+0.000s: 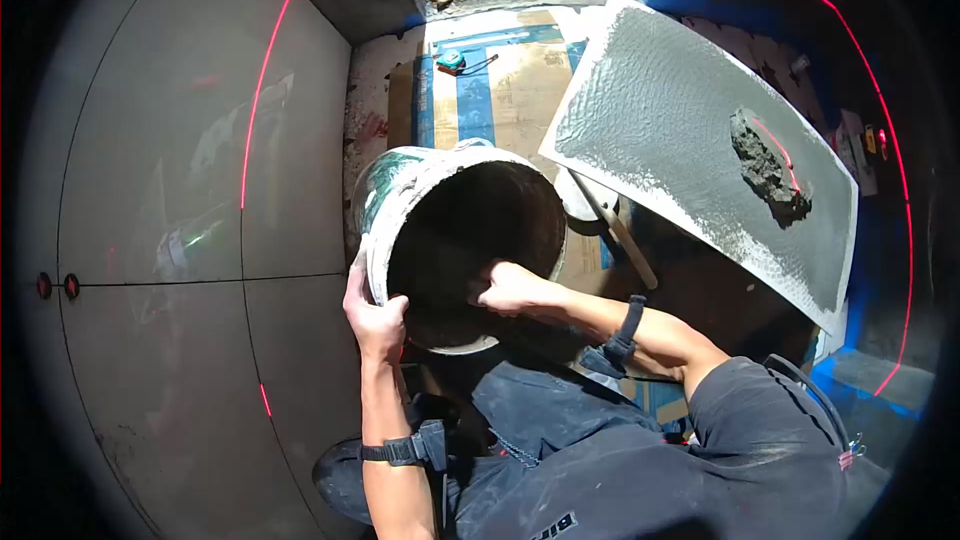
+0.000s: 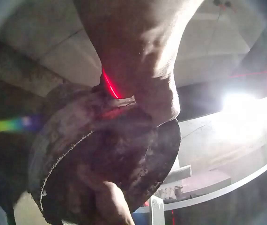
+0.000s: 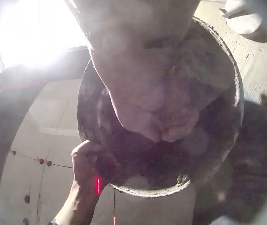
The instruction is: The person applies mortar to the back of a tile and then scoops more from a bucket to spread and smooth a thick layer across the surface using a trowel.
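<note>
A mortar-smeared bucket (image 1: 400, 190) is tipped on its side, its dark mouth facing me. My left hand (image 1: 375, 320) grips its lower left rim, thumb outside and fingers curled over the edge; the left wrist view shows this hand (image 2: 142, 84) on the bucket (image 2: 124, 159). My right hand (image 1: 508, 288) reaches into the mouth with its fingers curled. The right wrist view shows the same hand (image 3: 147, 108) deep in the bucket (image 3: 231, 117), and whatever it holds is hidden. To the right leans a large tile (image 1: 660, 120) spread with combed grey mortar, a dark mortar lump (image 1: 768, 172) on it.
Large grey wall tiles (image 1: 180, 190) fill the left side, crossed by a red laser line (image 1: 258, 100). Cardboard with blue strips (image 1: 500, 90) covers the floor behind the bucket, with a tape measure (image 1: 451, 60) on it. My knees and dark trousers (image 1: 600, 460) sit below.
</note>
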A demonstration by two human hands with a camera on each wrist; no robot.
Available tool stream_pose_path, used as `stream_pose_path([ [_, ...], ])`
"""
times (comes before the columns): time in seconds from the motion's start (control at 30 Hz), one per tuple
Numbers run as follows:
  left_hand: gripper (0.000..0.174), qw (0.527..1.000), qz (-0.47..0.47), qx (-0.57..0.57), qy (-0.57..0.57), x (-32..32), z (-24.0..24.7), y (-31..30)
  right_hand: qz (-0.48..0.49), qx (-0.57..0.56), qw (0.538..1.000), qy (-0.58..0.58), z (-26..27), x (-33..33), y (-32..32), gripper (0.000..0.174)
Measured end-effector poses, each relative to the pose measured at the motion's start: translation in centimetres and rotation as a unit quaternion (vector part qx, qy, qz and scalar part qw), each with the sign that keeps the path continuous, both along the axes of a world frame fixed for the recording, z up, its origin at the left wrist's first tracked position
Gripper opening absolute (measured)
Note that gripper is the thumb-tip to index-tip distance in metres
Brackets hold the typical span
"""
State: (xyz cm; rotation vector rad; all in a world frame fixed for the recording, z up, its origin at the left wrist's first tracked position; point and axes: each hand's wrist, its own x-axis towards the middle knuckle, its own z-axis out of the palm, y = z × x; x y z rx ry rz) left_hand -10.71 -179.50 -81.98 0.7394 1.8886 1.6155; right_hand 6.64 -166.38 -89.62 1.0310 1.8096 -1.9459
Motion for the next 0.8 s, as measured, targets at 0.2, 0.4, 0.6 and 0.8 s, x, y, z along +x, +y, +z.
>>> stream_pose_path([
  [0.2, 0.084, 1.000, 0.015, 0.004, -0.009, -2.0, 0.4, -0.1, 0.038, 0.101, 0.992, 0.060, 1.8, 3.9, 1.1, 0.029],
  [0.4, 0.080, 1.000, 0.022, 0.004, -0.013, -2.5, 0.4, 0.2, 0.038, 0.100, 0.992, 0.060, 3.5, 8.5, 2.5, 0.027],
  [0.6, 0.078, 1.000, 0.022, 0.004, 0.002, -4.4, -0.5, -0.5, 0.008, 0.074, 0.993, 0.094, 10.5, 13.4, 4.4, 0.030],
  [0.8, 0.076, 0.999, 0.009, 0.007, -0.046, -13.6, -8.5, -6.6, -0.088, 0.067, 0.992, 0.068, 16.6, 14.2, 0.8, 0.021],
])
